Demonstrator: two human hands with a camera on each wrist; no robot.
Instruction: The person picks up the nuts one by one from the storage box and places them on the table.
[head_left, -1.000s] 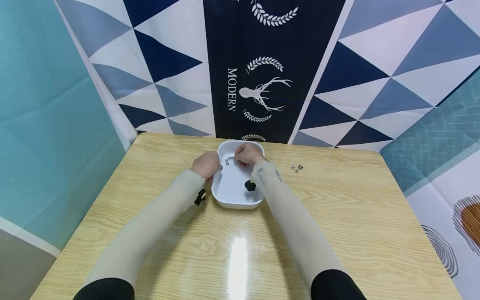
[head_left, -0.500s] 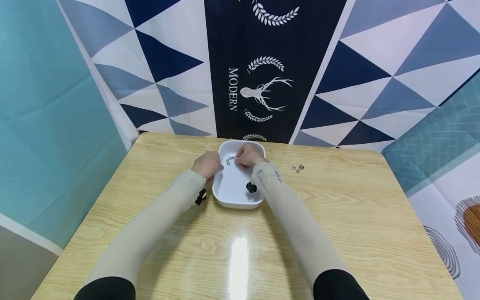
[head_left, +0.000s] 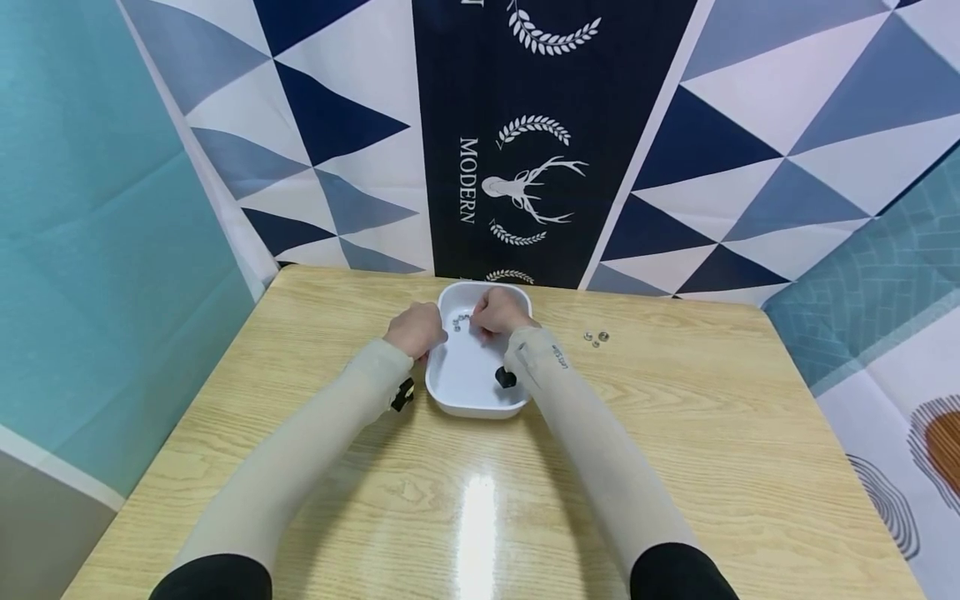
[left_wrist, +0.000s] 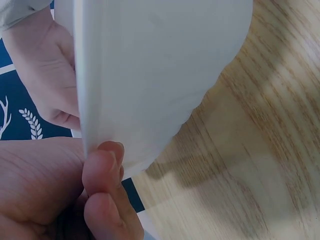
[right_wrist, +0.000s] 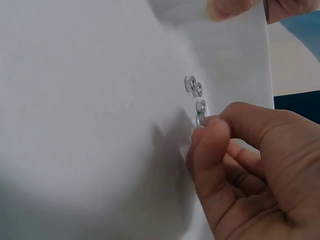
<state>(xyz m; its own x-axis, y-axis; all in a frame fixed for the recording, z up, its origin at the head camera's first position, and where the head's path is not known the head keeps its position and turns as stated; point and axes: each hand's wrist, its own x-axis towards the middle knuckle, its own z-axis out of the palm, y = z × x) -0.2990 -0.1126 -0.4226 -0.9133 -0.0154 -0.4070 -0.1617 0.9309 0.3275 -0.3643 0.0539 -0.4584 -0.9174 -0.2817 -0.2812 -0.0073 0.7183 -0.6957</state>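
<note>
White tray | we see the left hand grip its left rim | right hand curled, pinching one silvery ring at far left inside | hands barely shifted; we judge the layout unaltered

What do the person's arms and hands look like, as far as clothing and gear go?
The left hand and right hand are ungloved. Close-fitting off-white sleeves cover both forearms, with black fabric higher up. The right sleeve has small dark lettering near the wrist, and a small black device shows at each wrist.
</note>
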